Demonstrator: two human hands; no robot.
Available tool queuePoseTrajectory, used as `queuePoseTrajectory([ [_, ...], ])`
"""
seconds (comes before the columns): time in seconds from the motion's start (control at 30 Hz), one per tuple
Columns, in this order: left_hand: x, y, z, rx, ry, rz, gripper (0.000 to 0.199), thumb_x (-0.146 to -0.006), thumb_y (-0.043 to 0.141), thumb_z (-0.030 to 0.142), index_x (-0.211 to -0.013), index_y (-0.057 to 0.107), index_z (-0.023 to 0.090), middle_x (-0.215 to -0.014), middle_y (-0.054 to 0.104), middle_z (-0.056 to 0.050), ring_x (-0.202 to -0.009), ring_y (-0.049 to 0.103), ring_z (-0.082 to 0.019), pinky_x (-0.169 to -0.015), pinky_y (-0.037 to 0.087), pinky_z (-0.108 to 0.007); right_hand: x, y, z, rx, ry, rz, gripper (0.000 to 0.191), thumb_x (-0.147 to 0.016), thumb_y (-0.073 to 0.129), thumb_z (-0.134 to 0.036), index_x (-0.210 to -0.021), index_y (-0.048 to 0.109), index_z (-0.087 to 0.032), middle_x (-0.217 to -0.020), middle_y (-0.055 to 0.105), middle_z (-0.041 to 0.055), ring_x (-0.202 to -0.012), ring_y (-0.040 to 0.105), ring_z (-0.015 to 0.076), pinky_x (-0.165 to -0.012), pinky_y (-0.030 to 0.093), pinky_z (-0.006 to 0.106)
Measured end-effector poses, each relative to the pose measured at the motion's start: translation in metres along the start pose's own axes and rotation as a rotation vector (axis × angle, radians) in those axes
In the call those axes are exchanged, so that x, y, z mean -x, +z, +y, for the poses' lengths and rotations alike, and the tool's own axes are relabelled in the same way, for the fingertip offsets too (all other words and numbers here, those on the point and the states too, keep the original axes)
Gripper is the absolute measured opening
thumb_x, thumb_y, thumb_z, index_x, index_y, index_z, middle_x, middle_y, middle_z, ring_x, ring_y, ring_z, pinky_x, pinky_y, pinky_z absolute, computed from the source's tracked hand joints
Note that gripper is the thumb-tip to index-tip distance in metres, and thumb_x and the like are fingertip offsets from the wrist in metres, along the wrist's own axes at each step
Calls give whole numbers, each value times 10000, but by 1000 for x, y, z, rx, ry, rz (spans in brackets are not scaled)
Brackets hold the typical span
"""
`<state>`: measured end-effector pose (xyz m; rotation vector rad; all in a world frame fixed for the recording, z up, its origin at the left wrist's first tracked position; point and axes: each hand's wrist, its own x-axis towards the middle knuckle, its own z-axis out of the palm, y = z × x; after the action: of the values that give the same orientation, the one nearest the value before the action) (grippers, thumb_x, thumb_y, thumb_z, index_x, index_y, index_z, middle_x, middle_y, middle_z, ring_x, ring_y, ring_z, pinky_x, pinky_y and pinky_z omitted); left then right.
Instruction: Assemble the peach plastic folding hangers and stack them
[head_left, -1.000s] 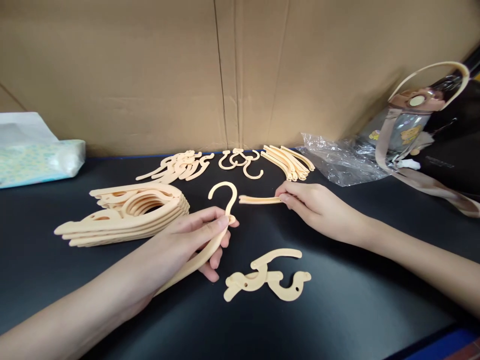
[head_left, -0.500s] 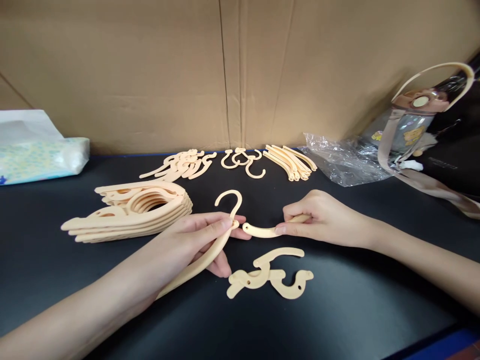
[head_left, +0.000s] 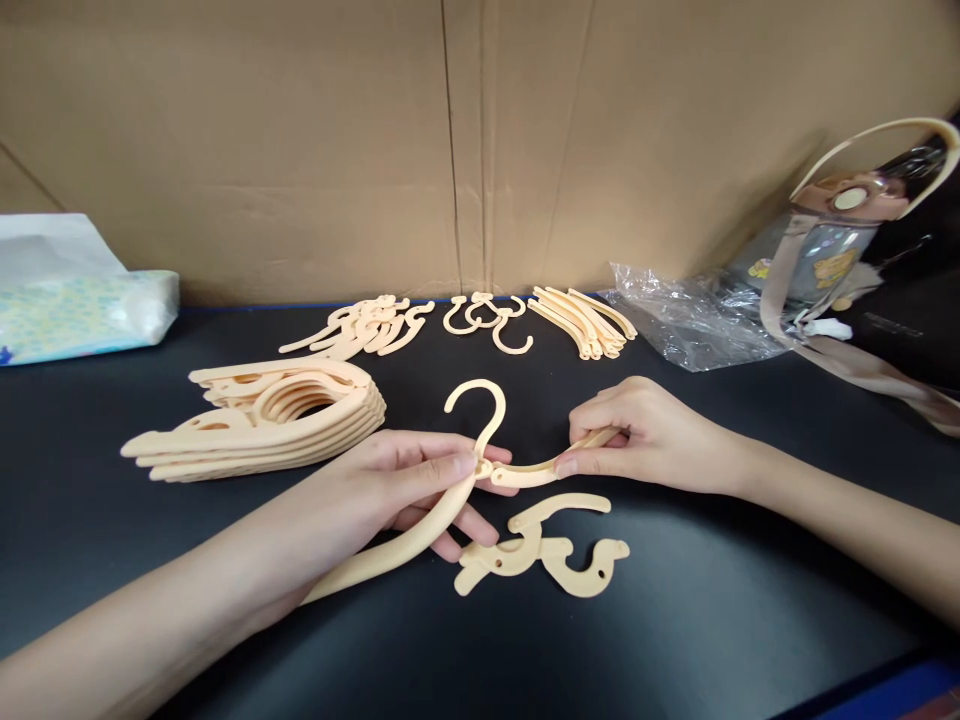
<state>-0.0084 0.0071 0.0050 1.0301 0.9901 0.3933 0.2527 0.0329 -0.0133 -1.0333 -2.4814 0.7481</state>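
Over the black tabletop (head_left: 675,620), your left hand (head_left: 427,485) clamps a smooth, curved cream hanger arm (head_left: 405,546) with a round hook (head_left: 500,402); your right hand (head_left: 649,430) pinches a bowed cream strip (head_left: 529,476), holed end beside the hook's base.

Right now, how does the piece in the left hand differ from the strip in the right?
The piece carries a hook; the strip shows none. The piece slopes down leftward from the left hand; the strip rises rightward into the right hand. Both are curved and cream-coloured.
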Motion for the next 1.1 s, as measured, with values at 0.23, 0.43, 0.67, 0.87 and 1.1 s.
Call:
queuePoseTrajectory([
  [0.23,9,12,14,-21,-49,75,245,-968,549,303,-1013,775,219,-734,776,-27,-668,689,-107,-643,520,-138,-1,0,-1,-27,31,-9,469,-882,632,-502,-579,534,-157,-525,321,-78,-501,264,61,-469,207,226],
  [0.43,1,1,2,-59,4,58,228,-910,628,381,-1022,770,243,-777,779,-33,-648,688,-122,-601,523,-156,0,1,1,-84,50,-28,468,-886,625,-505,-588,556,-152,-530,310,-79,-514,249,64,-477,211,226],
  [0.67,-1,-3,-1,-76,12,12,225,-907,645,384,-984,781,222,-744,761,-26,-640,668,-105,-606,526,-141,-3,2,3,-95,52,-18,449,-871,648,-499,-595,580,-151,-525,334,-79,-506,263,59,-473,210,223],
  [0.87,-3,-5,-2,-87,12,-28,248,-900,648,374,-1076,757,239,-778,768,-27,-757,704,-145,-646,543,-172,-4,5,0,-123,55,-17,463,-861,653,-507,-574,582,-152,-516,327,-77,-501,257,60,-461,204,225],
  [1.1,1,-1,-2,-149,38,100,209,-861,693,338,-1048,767,280,-834,774,-4,-740,694,-131,-688,553,-179,-5,5,-6,-234,217,23,494,-781,702,-561,-530,587,-152,-464,308,-82,-465,232,55,-420,185,225],
])
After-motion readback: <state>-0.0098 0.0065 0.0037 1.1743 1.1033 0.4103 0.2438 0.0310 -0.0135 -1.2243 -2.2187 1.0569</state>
